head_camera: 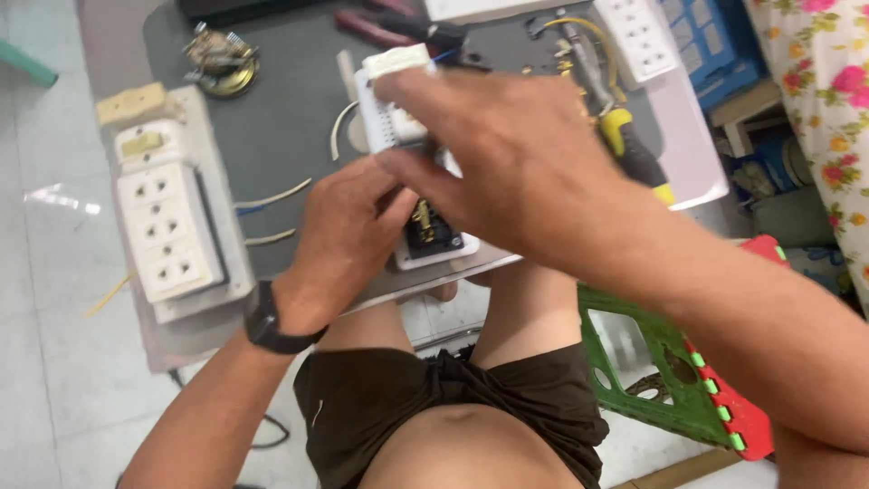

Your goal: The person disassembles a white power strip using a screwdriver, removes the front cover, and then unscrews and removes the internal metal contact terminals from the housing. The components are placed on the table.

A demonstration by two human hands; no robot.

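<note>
A white power strip housing [391,109] lies lengthwise on a dark grey mat [281,118], its near end open and showing black plastic with brass contacts [425,228]. My left hand [348,231], a black watch on its wrist, grips the strip's near end from the left. My right hand [507,154] reaches across from the right and closes over the strip's middle, hiding much of it.
A second white socket strip [167,231] lies at the left on the mat. Loose wires [272,195], a brass part [220,62], red-handled pliers [380,32] and a yellow-handled tool [634,149] lie around. A green and red stool [679,371] stands at right.
</note>
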